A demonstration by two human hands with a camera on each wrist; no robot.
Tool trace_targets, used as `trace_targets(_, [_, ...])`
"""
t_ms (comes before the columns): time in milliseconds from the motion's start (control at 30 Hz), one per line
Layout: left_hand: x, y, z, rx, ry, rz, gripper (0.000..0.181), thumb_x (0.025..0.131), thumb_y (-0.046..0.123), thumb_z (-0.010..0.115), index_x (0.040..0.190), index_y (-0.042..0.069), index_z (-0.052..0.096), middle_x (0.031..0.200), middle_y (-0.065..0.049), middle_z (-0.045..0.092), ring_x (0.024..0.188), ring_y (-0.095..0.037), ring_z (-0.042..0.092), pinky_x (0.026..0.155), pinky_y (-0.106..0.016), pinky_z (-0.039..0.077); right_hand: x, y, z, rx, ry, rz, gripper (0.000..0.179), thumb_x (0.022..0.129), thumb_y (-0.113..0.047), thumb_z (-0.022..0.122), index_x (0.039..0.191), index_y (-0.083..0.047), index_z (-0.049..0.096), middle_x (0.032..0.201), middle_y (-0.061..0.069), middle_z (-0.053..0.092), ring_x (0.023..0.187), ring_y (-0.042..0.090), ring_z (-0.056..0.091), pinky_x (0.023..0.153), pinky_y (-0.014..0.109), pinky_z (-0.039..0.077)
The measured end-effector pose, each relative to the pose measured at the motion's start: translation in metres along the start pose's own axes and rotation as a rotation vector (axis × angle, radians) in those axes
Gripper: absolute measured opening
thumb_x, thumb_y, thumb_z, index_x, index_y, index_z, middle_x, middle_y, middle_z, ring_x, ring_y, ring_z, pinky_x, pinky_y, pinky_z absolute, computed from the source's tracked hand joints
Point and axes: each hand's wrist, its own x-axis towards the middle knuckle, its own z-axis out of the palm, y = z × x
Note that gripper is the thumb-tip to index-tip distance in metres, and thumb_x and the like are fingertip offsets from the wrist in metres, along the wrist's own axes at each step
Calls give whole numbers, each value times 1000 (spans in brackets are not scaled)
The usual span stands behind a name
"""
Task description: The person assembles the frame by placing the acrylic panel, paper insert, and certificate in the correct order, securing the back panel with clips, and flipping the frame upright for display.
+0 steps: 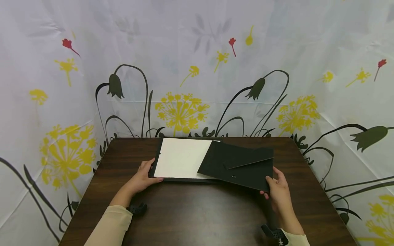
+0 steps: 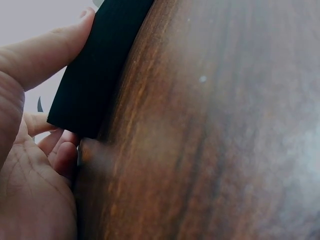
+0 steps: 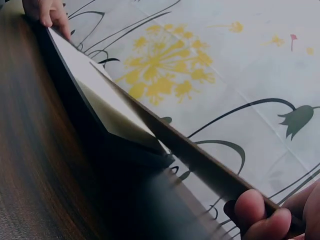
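Note:
A black picture frame (image 1: 191, 180) lies on the table, with a white sheet (image 1: 178, 157) filling its inside. At its left end my left hand (image 1: 144, 176) grips the near corner, thumb along the front side and fingers at the left side. My right hand (image 1: 279, 188) pinches the right edge of the frame's black back panel (image 1: 246, 171), which has a stand leg (image 1: 250, 163) on its face. Tilted, the panel covers the right part of the sheet in the head view. In the right wrist view, the panel (image 3: 195, 160) slants above the frame (image 3: 135, 152), its right end raised.
The dark wood-grain table (image 1: 197, 212) extends in front of the frame and to both sides. Right behind its far edge hangs a white curtain (image 1: 184, 44) printed with flowers. A dark wristband (image 1: 138, 209) is on the left wrist, another (image 1: 275, 235) on the right.

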Motion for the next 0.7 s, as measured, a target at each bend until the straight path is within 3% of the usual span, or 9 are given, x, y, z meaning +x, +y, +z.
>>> trace_targets(367, [-1, 1, 1, -4, -6, -7, 118, 94, 52, 85, 175, 6, 13, 167, -27, 22, 157, -51, 27, 124, -75, 30, 19, -2, 4, -68, -7, 26, 66, 118, -24, 46, 176, -34, 17, 127, 16, 61, 56, 15, 66, 51, 26, 50])
trace_targets(567, [0, 0, 0, -1, -5, -16, 119, 93, 53, 85, 175, 6, 13, 168, -27, 21, 159, -51, 25, 125, -76, 28, 32, -5, 12, -75, -48, 3, 65, 119, -23, 43, 177, -34, 14, 145, 21, 55, 79, 19, 68, 61, 32, 61])
trace_targets(700, [0, 1, -1, -2, -3, -9, 118, 94, 53, 85, 175, 7, 13, 168, -27, 22, 158, -51, 27, 124, -75, 30, 37, -9, 23, -86, -70, -30, 64, 120, -24, 42, 176, -35, 14, 144, 22, 56, 84, 22, 67, 63, 32, 61])
